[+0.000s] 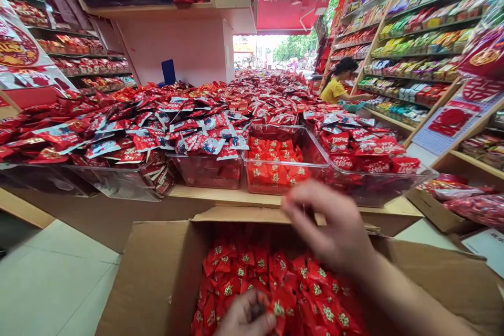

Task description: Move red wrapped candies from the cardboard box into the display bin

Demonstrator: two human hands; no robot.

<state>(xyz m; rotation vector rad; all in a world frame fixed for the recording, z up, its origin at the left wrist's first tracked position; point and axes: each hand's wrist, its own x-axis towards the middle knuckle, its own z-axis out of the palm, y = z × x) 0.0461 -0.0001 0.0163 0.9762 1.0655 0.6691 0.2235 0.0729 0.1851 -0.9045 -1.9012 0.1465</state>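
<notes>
So 1 crinkly red packet with gold print is showing its printed side near the front, right over a messy heap of matching red packets. Those are overlapping and pointing every which way inside an open cardboard box.

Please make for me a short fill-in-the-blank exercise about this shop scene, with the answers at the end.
1. The open box nearest the camera is made of ______.
2. The packets inside it are mainly ______, with gold-coloured marks.
3. The blurred hand, higher in the picture, is the camera wearer's ______ one.
4. The other person, near the shelves, wears a ______ top.

Missing words: cardboard; red; right; yellow.
</notes>
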